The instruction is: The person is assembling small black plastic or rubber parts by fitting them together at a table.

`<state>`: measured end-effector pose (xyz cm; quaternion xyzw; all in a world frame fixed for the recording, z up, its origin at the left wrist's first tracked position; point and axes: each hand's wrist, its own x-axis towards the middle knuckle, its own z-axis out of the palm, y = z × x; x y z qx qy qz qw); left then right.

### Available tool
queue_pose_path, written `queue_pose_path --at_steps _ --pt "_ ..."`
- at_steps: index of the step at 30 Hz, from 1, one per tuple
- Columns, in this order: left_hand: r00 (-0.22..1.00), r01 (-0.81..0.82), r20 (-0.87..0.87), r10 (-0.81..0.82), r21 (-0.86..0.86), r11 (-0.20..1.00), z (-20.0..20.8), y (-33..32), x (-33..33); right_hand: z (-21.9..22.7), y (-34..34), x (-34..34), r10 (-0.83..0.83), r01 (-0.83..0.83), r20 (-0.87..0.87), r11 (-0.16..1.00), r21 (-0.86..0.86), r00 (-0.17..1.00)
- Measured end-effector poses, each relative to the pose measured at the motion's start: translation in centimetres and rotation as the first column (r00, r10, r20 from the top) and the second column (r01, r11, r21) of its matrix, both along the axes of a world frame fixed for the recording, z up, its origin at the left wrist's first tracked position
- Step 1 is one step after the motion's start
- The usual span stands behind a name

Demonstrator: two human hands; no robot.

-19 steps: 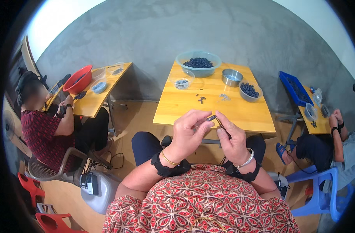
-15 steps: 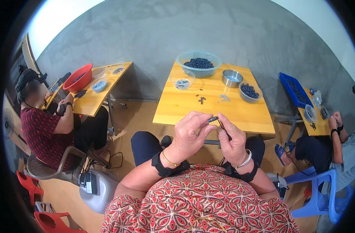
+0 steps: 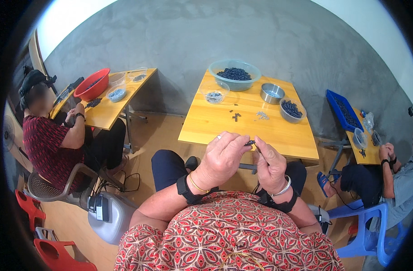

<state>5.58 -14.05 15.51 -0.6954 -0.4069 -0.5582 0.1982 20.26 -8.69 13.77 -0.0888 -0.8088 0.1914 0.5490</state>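
Note:
Just past the near edge of the yellow table (image 3: 202,131), my left hand (image 3: 219,156) pinches a small black plastic part (image 3: 250,142) between thumb and fingers. Facing it, my right hand (image 3: 270,168) is closed, its thumb and forefinger against the part's right end. Whatever else lies in the right fingers is mostly hidden. On the tabletop beyond my hands lie a few small dark pieces (image 3: 236,118) and a scatter of tiny silvery pieces (image 3: 262,115).
A pale blue basin (image 3: 237,85) of black parts, a clear bowl (image 3: 224,91), a steel bowl (image 3: 269,99) and a tub (image 3: 292,121) of dark parts stand on the table. People work at side tables left and right. A grey bin (image 3: 108,229) stands left, a blue chair (image 3: 367,226) right.
My fingertips have come closer together around the black part, and the left hand has rolled to show more of its back. The dark slender thing in the right fingers now shows less.

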Motion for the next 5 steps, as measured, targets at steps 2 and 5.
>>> queue_pose_path --at_steps 2,5 --pt "1.0 0.002 0.004 -0.002 -0.001 1.0 -0.11 -0.11 0.05 -0.16 0.21 0.08 -0.002 0.002 -0.001 1.0 0.029 1.0" --pt "1.0 0.007 0.013 -0.007 -0.006 1.0 -0.19 -0.28 0.09 -0.17 0.3 0.1 -0.013 0.013 -0.005 0.996 0.085 1.0"
